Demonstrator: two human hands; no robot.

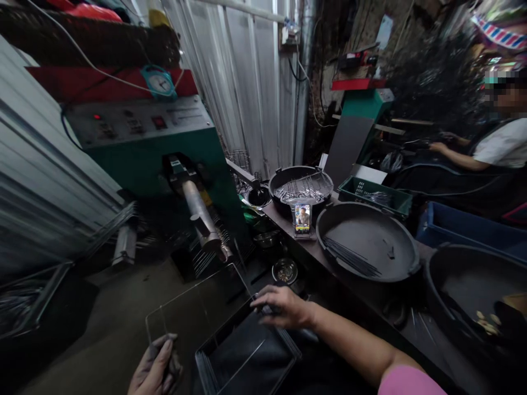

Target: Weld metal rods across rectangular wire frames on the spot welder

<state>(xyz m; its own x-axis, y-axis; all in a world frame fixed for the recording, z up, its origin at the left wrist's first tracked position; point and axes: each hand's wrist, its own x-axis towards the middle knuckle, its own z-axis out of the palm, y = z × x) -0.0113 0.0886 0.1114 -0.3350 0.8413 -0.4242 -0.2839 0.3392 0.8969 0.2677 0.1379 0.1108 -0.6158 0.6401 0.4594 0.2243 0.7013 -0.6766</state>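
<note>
A thin bent wire frame (193, 286) spans the space between my hands, its upper corner close to the tip of the machine's metal arm (201, 214). My left hand (158, 365), at the bottom, is closed on the frame's lower left end. Near the frame's right end is my right hand (280, 307), its fingers curled; whether they grip the wire is too dark to tell. Below my right hand, several rectangular wire frames (290, 351) lie stacked over dark cloth, with one straight wire across them.
A green machine (144, 164) stands at the left. To the right are round black pans (370, 230), one holding wire rods (349, 258), a phone (302, 218), a green basket (399, 203) and a blue bin (465, 225). A person (502, 137) sits at the far right.
</note>
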